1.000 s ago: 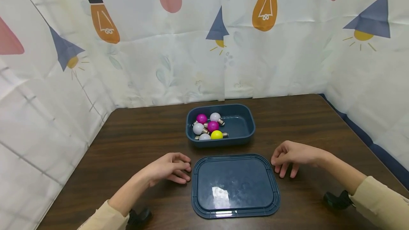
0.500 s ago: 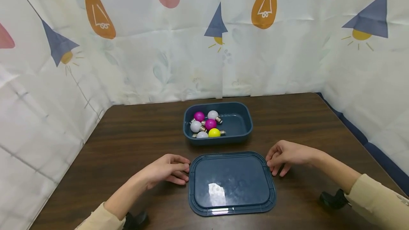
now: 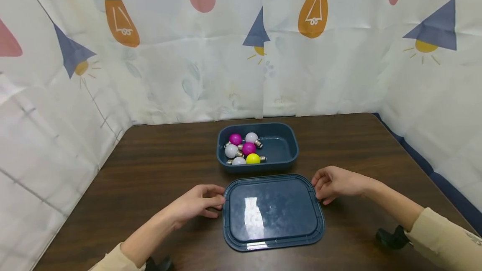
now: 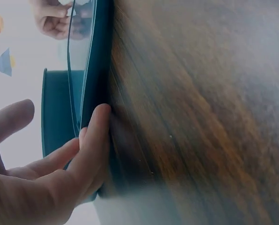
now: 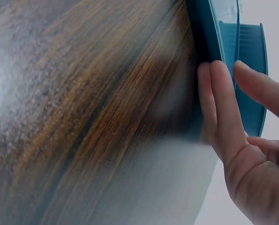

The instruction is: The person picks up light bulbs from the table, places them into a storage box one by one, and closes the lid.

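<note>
A dark blue rectangular lid (image 3: 273, 208) lies in front of me, its far edge a little off the table. At its left edge my left hand (image 3: 197, 202) has fingertips against and under the rim; the left wrist view shows its thumb (image 4: 13, 121) apart from the lid. My right hand (image 3: 333, 183) pinches the right edge, with fingers (image 5: 226, 101) below and thumb (image 5: 256, 86) on the upper side. Behind the lid stands a dark blue box (image 3: 282, 164) holding several light bulbs, among them a yellow bulb (image 3: 253, 158), a magenta bulb (image 3: 249, 149) and a white bulb (image 3: 231, 151).
The brown wood-grain table (image 3: 169, 149) carries the box and lid. A white curtain (image 3: 165, 78) printed with lamps hangs behind and at the sides. Dark blue cloth (image 3: 418, 154) runs along the table's right edge.
My right hand has moved left onto the lid's edge, and my left hand has reached the opposite edge. The lid's far edge has risen slightly. The box has stayed in place.
</note>
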The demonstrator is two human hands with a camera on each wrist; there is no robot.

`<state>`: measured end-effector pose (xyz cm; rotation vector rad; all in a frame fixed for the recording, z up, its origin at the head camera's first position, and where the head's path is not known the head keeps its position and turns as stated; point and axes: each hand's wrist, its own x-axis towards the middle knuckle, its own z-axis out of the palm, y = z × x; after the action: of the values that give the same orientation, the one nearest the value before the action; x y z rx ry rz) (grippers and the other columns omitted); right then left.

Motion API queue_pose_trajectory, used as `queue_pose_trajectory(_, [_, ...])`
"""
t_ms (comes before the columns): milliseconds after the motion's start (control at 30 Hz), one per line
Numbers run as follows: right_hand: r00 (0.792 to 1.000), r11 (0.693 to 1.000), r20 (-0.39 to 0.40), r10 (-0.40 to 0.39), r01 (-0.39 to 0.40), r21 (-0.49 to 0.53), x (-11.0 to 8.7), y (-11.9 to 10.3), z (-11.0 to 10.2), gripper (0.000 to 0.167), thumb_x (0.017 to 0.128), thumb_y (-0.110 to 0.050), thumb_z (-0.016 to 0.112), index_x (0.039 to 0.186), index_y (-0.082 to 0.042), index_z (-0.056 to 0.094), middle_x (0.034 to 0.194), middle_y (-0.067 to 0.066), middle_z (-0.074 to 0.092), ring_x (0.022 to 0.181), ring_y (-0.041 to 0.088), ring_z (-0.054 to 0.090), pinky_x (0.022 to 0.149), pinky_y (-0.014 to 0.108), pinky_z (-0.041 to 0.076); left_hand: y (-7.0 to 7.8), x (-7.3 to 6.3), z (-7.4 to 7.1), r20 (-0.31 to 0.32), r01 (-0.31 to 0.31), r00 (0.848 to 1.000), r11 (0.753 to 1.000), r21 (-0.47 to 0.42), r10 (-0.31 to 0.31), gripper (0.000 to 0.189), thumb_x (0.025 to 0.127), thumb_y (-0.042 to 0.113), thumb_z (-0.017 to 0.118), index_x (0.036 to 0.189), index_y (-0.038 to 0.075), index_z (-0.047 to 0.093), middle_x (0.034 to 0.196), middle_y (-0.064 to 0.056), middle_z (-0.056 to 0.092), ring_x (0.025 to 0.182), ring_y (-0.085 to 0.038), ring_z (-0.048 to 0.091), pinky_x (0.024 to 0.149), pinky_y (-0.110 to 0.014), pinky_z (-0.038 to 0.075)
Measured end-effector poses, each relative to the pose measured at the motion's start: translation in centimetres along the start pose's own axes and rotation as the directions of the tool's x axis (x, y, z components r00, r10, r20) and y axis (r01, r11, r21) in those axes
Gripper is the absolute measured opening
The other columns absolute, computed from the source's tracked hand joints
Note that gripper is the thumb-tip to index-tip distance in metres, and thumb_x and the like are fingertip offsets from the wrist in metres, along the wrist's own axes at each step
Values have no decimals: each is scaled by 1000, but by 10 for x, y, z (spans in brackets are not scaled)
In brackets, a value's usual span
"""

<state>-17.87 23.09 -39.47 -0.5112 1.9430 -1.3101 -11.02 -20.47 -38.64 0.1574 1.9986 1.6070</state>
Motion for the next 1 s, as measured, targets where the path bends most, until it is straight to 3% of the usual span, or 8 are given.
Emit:
queue_pose_trajectory(333, [1000, 1000, -27, -14, 14, 9, 2, -1, 3, 40, 94, 4, 69, 124, 14, 45, 101, 20, 62, 89, 32, 68, 79, 43, 61, 0, -4, 9, -27, 24, 999, 996, -89, -26, 66, 100, 16, 69, 149, -13, 35, 129, -24, 47, 106, -30, 62, 84, -47, 60])
queue_pose_trajectory(667, [1000, 996, -14, -19, 20, 85, -1, 1, -3, 40, 96, -1, 69, 128, 12, 47, 108, 24, 64, 97, 38, 68, 80, 48, 61, 7, -9, 12, -23, -14, 1000, 997, -82, 12, 73, 99, 14, 71, 153, -13, 29, 135, -28, 44, 106, -29, 64, 88, -48, 58])
queue_pose_trajectory(1000, [998, 987, 38, -40, 33, 154, -5, -3, -13, 45, 98, -2, 67, 135, 9, 43, 117, 25, 63, 104, 40, 67, 86, 51, 59, 28, -20, 12, -27, -98, 995, 994, -46, 97, 73, 99, 18, 70, 156, -4, 30, 138, -24, 50, 116, -32, 60, 91, -47, 57])
